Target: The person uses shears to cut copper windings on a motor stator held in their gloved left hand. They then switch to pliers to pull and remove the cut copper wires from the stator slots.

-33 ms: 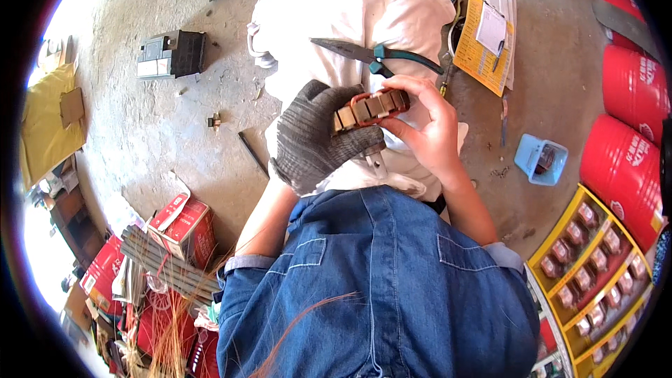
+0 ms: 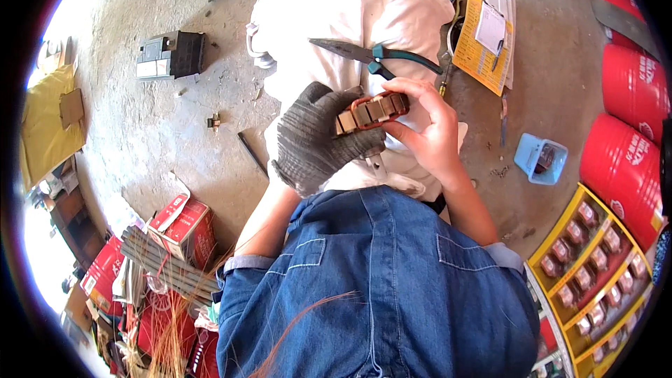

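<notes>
My left hand (image 2: 311, 140), in a dark grey knit glove, grips the left end of a segmented brown piece (image 2: 371, 112) with a reddish-orange rim. My bare right hand (image 2: 427, 133) holds its right end, thumb beneath and index finger over the top. Both are raised above a white cloth bundle (image 2: 350, 10) in front of my denim-covered body. Dark shears (image 2: 378, 52) with teal handles lie on the cloth just beyond my fingers. Part of a small metal fitting (image 2: 374, 164) shows below the piece; what it belongs to is hidden.
A black battery (image 2: 168, 56) and a black bar (image 2: 252, 154) lie left on the concrete. Right are a clipboard (image 2: 490, 28) on yellow board, a blue tub (image 2: 539, 157), red drums (image 2: 616, 168) and a yellow rack (image 2: 588, 266). Red boxes (image 2: 182, 231) and grey rods crowd the lower left.
</notes>
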`<state>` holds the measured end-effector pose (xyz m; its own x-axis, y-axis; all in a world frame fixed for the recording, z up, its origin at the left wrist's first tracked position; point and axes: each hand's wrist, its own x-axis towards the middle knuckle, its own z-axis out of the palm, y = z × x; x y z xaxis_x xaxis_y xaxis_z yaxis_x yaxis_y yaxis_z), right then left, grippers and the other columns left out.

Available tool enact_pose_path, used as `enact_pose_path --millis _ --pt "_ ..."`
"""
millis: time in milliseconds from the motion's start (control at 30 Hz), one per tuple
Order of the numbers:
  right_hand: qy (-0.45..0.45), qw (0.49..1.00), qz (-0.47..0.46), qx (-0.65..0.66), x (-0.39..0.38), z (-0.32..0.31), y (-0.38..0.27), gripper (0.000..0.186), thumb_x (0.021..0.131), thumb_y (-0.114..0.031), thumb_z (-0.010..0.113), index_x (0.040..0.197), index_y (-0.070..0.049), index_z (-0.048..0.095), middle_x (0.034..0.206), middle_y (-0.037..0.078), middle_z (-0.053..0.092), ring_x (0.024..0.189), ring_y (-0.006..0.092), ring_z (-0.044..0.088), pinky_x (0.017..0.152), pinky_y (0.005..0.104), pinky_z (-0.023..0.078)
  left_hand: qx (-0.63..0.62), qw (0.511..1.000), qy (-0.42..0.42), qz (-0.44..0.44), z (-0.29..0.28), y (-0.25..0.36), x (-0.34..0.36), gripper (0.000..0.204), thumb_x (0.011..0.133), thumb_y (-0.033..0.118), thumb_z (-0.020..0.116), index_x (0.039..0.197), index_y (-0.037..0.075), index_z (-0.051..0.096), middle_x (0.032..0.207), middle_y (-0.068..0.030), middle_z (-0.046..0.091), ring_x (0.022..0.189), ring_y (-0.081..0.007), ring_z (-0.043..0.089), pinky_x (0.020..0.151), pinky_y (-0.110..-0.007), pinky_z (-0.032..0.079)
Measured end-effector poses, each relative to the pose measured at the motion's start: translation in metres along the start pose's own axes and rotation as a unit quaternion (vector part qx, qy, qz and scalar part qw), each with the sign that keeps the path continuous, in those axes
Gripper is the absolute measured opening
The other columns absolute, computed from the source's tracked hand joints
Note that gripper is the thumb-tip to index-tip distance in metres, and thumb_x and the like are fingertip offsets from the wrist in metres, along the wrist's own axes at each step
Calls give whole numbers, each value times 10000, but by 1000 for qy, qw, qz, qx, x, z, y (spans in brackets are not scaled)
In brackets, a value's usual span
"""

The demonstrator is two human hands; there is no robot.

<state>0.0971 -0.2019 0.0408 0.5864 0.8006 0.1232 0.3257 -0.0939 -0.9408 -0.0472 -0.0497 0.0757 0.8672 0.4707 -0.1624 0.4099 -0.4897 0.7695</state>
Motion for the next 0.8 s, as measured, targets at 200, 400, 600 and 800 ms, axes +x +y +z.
enact_pose_path --millis 200,400,600,800 --pt "-43 999 -29 -6 -8 -12 -3 560 629 -24 844 1156 -68 657 1138 96 685 1079 268 644 946 380 506 58 997 -21 36 8 5 -8 586 697 474 841 1171 159 700 868 -96 642 789 -302 653 699 -418 536" --pt "-75 993 -50 -71 -7 -15 -4 594 587 -4 820 1151 -78 648 1106 108 677 1078 298 632 926 397 512 55 996 13 65 19 5 -15 661 590 429 916 1143 125 722 878 -116 644 808 -284 660 718 -396 543" --pt "-55 973 -133 -180 -1 -11 -1 492 574 -56 825 1042 -98 676 966 62 699 959 287 675 838 385 530 85 993 25 84 17 6 -18 707 600 396 906 1220 131 693 924 -104 640 828 -288 645 743 -401 537" --pt "-10 964 -204 -172 11 -11 -24 458 560 -100 846 991 -107 692 963 35 715 927 253 697 780 351 553 110 972 94 188 -6 15 -21 584 634 286 846 1182 137 709 913 -68 645 835 -274 625 748 -414 514"
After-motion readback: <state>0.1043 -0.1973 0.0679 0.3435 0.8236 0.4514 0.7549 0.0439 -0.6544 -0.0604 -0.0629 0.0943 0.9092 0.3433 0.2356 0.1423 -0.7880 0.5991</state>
